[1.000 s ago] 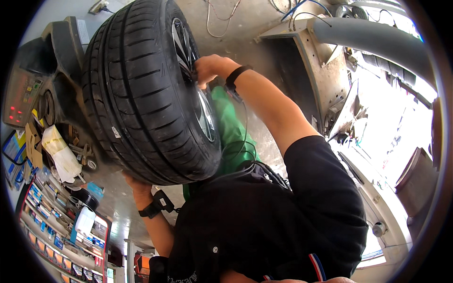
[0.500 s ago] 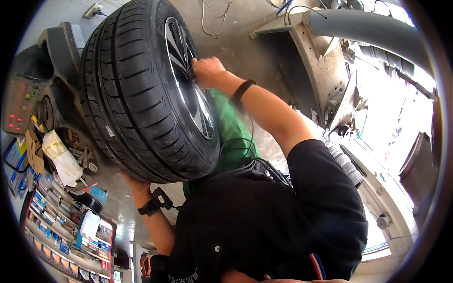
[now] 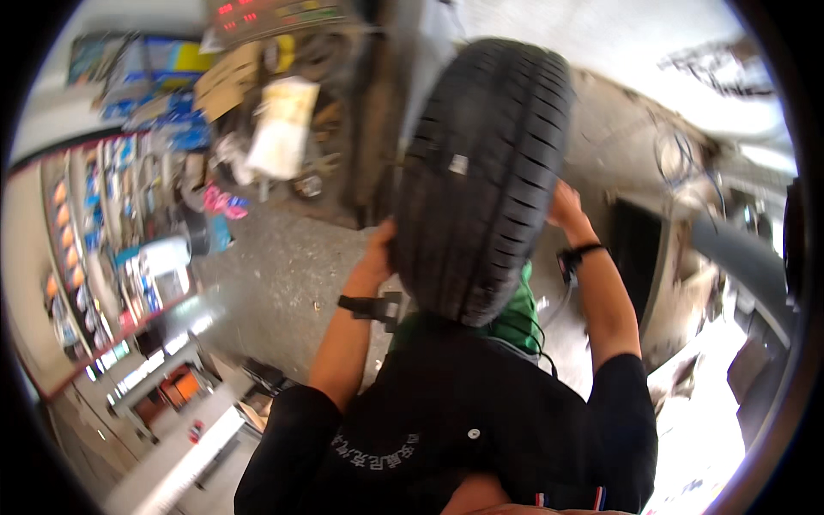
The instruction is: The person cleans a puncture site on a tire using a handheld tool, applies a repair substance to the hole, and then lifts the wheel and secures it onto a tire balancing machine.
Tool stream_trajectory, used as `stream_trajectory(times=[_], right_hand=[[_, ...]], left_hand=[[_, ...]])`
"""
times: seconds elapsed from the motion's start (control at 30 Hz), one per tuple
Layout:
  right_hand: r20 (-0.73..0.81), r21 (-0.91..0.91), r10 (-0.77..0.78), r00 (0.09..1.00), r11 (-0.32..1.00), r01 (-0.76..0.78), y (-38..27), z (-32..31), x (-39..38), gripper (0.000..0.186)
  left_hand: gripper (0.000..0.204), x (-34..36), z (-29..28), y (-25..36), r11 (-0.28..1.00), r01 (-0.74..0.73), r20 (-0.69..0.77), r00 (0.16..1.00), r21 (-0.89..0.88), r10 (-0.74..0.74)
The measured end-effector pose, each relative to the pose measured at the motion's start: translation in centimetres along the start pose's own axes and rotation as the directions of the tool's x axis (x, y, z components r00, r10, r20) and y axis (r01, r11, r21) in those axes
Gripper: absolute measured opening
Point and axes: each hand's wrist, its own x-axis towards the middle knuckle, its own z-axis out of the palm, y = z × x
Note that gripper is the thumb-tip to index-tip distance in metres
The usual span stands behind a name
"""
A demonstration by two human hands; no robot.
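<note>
A car wheel (image 3: 481, 184) stands upright before my body, its black tyre tread facing me and a small white sticker (image 3: 459, 164) on the tread. My left hand (image 3: 378, 255) grips the tyre's left side, its fingertips partly hidden. On the opposite side my right hand (image 3: 564, 206) holds the wheel, with most of its fingers behind the tyre. The rim is out of sight from here. Whether the wheel touches the floor, I cannot tell. Both wrists wear dark straps with small devices.
Left of the wheel is a machine with a lit red display (image 3: 245, 13) and a tray of tools, a yellowed white container (image 3: 283, 127) on it. Shelves (image 3: 86, 249) of small goods line the left. A grey metal machine (image 3: 678, 257) stands at right, with coiled cable (image 3: 678, 159) beyond it.
My body and view have turned left, away from the grey machine. The wheel now faces me tread-on, and my right hand has shifted from the rim spokes to the tyre's right side.
</note>
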Motion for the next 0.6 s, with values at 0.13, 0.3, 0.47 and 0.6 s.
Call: stream_trajectory(times=[0.13, 0.3, 0.47, 0.6], right_hand=[[-0.191, 0.177, -0.023, 0.981, 0.982, 0.058, 3.2, -0.3, -3.1, 0.067], [-0.634, 0.418, 0.190, 0.749, 0.900, 0.126, 0.3, -12.7, -6.6, 0.035], [-0.630, 0.265, -0.235, 0.740, 0.831, 0.489, -22.3, -23.6, -10.5, 0.027], [-0.243, 0.100, -0.644, 0.725, 0.727, 0.680, -37.5, -21.3, -8.8, 0.041]], left_hand=[[0.071, 1.6, 0.7, -0.6, 0.998, 0.047, 0.014, 0.999, -0.036, -0.046], [0.060, -0.3, 2.8, 0.4, 0.976, 0.106, 0.114, 0.990, -0.189, -0.085], [0.061, -1.1, 3.9, 0.6, 0.958, 0.125, 0.169, 0.982, -0.256, -0.083], [0.059, -1.5, 3.4, 0.9, 0.980, 0.037, 0.164, 0.986, -0.197, -0.004]])
